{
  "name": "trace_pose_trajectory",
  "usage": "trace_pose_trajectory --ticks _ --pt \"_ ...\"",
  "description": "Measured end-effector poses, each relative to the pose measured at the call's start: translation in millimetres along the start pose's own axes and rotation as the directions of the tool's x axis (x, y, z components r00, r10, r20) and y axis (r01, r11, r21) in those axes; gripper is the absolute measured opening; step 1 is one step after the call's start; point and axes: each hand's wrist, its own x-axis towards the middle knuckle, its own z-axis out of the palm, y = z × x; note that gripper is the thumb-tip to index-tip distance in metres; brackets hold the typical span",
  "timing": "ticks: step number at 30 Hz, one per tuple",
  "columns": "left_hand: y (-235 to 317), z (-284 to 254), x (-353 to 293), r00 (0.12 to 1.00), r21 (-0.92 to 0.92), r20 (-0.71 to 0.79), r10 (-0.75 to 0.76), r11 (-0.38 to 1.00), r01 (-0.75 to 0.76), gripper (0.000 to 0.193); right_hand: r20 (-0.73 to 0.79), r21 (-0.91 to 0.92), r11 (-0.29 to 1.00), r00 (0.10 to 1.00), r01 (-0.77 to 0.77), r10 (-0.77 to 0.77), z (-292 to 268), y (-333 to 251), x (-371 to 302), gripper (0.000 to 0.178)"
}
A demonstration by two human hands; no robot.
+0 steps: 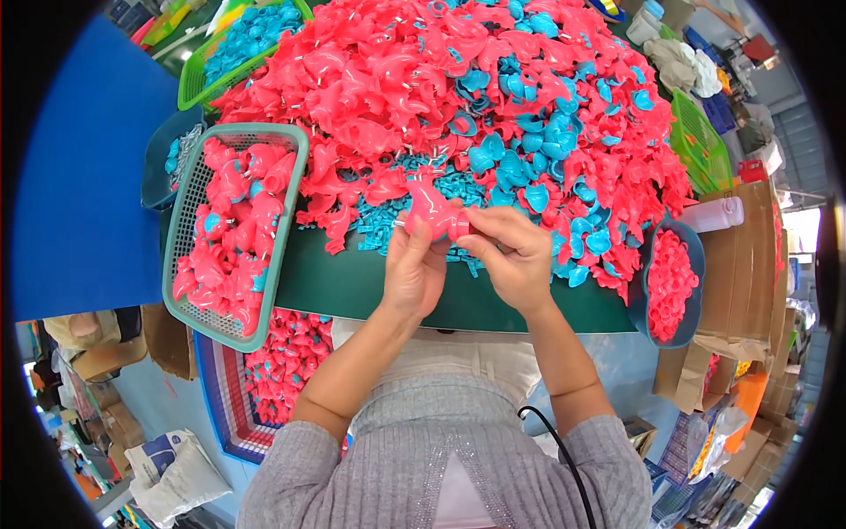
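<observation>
Both my hands meet over the near edge of the green table (370, 291). My left hand (414, 274) is closed round the lower left side of a glossy pink plastic toy part (429, 204), with a short metal pin sticking out on its left. My right hand (514, 256) pinches a small pink piece at the part's right side; fingers partly hide where they meet. Behind them lie small blue plastic pieces (379, 223). Beyond is a large heap of pink shells (370, 88) mixed with blue cup-shaped pieces (560, 132).
At left, a grey-green basket (295, 176) holds pink-and-blue assembled parts, beside a dark bin (157, 159) of metal pins. A blue bowl (696, 264) of small pink pieces sits at right. Below the table's left is a crate (220, 397) of pink parts. Cardboard boxes (740, 264) stand right.
</observation>
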Motion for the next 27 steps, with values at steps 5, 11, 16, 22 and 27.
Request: trace_pose_trajectory --ticks 5,11,16,22,27 --pt "-7 -7 -1 0.981 0.063 -0.086 0.172 0.984 -0.167 0.037 0.029 0.218 0.957 0.982 -0.19 0.189 5 11 2 0.031" --pt "48 -25 -36 0.983 0.577 -0.056 0.176 0.809 -0.112 0.044 0.328 0.162 0.906 0.888 -0.39 0.324 21 18 -12 0.05" --pt "176 -35 -37 0.806 0.997 -0.006 0.592 0.07 -0.043 0.04 0.156 -0.404 0.914 0.984 -0.021 0.091 2 21 -13 0.052" --pt "205 -31 -25 0.698 0.818 0.416 0.582 -0.575 -0.009 0.063 0.123 -0.48 0.877 0.992 0.029 0.034 12 31 -28 0.043" --pt "76 -27 -40 0.761 0.752 0.636 0.127 -0.322 -0.575 0.025 0.076 -0.37 0.895 0.968 0.25 -0.239 10 7 -39 0.026"
